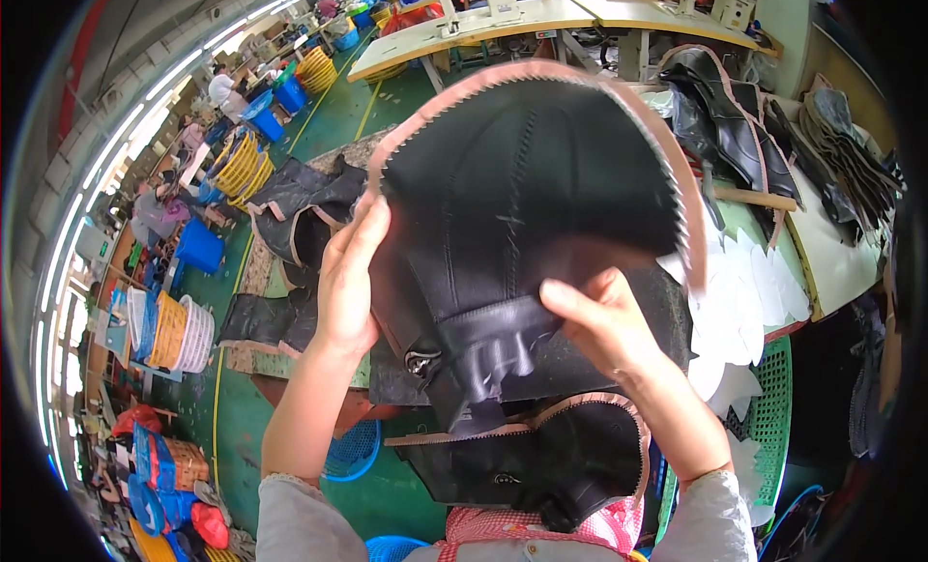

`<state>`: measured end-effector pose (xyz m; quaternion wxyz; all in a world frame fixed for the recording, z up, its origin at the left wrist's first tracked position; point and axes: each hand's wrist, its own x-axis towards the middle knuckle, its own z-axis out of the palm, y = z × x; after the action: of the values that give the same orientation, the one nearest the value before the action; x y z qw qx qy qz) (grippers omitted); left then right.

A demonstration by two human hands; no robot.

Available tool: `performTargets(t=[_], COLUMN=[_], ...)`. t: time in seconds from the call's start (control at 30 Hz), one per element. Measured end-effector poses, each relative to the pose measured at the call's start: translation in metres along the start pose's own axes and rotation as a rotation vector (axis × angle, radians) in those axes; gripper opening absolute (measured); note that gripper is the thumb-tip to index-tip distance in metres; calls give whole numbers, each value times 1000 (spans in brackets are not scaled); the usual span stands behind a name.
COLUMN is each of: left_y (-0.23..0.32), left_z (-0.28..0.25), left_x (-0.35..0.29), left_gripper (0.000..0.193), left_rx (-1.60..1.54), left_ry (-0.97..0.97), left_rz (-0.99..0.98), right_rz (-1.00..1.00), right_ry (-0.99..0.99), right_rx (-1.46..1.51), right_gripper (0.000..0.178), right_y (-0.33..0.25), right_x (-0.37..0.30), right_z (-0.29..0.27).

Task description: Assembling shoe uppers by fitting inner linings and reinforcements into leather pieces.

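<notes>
Black leather boot upper (464,195) fills the centre, left hand (350,272) gripping its left edge, right hand (607,320) pinching its lower right. Green floor (240,407) opens at mid-left; a second upper (522,465) crowds lower centre.

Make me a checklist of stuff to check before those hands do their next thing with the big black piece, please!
1. Left hand has a hold: ok, it grips the left edge of the black piece.
2. Right hand has a hold: ok, its thumb is on the front, low on the right.
3. A hand is free: not ok, both are holding.
4. Back of the piece checked: cannot tell, it faces away.
5. Lap is clear: not ok, a second black piece lies there, overlapping the red checked cloth.
</notes>
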<state>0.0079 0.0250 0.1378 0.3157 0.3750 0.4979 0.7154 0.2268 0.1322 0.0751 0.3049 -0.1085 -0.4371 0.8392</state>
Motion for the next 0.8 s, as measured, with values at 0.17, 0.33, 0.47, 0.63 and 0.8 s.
performTargets(t=[0.17,0.33,0.47,0.63,0.8], left_y=[12,43,65,52,60], left_z=[-4,4,38,51,53], left_x=[4,26,43,69,57], left_gripper=[46,128,137,118,50], left_rx=[255,706,939,860,949], left_ry=[-112,-430,-793,-1026,-935], left_rz=[48,531,776,690,564], right_rz=[-321,-295,-221,-281,-458], right_ry=[117,-58,-177,-426,-297], right_rx=[-40,-362,-673,-838,-802], right_gripper=[21,26,22,23,20], right_y=[-13,-27,-47,-64,-57], right_x=[8,-2,-14,-17,-19], right_z=[17,18,23,21,5])
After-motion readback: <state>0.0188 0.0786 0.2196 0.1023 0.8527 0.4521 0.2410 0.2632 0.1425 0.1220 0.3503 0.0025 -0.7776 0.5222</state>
